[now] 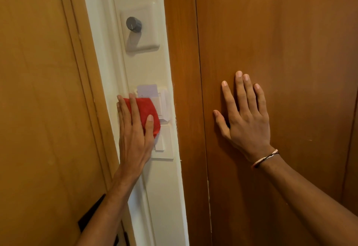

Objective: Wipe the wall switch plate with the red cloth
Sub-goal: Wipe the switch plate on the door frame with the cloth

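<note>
The wall switch plate (pixel 164 143) is set low on the narrow white wall strip (pixel 147 67), with its rocker just visible beside the cloth. The red cloth (pixel 146 113) is pressed flat against the wall at the plate's upper left corner, and it laps over the lower left of the key-card holder (pixel 155 100) just above. It is pinned there by the left hand (pixel 135 135), whose fingers are laid out nearly straight and only slightly spread; the cloth is held by palm and finger pressure rather than by a closed grasp, presumably so that a broad face of fabric can be dragged across the plate. The right hand (pixel 246 114) is opened flat, nothing in it, and is rested on the brown wooden panel (pixel 290 52) to the right, probably as a brace.

A white card (pixel 148 91) is seated in the holder's slot and stands proud of it, so it could be caught by an upward stroke. Higher on the strip, well apart, a dimmer plate with a grey knob (pixel 133 24) is mounted. The strip is hemmed in by a wooden door frame (pixel 85 71) on the left, so sideways travel is judged to be limited.
</note>
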Motion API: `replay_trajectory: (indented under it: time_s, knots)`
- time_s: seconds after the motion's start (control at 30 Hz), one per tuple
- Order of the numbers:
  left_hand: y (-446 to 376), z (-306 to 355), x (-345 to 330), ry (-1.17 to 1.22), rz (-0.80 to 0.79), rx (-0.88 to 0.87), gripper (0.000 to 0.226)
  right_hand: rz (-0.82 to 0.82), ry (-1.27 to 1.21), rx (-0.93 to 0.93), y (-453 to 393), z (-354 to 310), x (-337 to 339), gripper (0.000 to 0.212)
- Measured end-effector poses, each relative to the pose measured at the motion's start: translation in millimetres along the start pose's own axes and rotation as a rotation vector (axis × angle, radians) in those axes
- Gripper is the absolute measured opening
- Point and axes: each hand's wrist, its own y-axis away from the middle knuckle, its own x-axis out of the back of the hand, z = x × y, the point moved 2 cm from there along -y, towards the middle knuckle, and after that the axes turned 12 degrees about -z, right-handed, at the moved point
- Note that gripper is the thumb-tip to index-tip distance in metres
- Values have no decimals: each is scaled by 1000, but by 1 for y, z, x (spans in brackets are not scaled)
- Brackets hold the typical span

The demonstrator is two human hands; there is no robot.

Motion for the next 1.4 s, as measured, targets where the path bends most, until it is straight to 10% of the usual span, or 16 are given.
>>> replay_trajectory:
  time_s: [1.07, 1.23, 1.4]
  knots:
    - [-8, 51, -24, -410, 69, 19, 67, -34, -93, -1, 0, -2, 5, 70]
    - [-3, 53, -9, -158, -5, -37, 64, -118, -516, 85, 12, -49, 31, 51]
    - [-1, 52, 6, 128, 9, -102, 63, -555, -1285, -161, -2, -112, 47, 60]
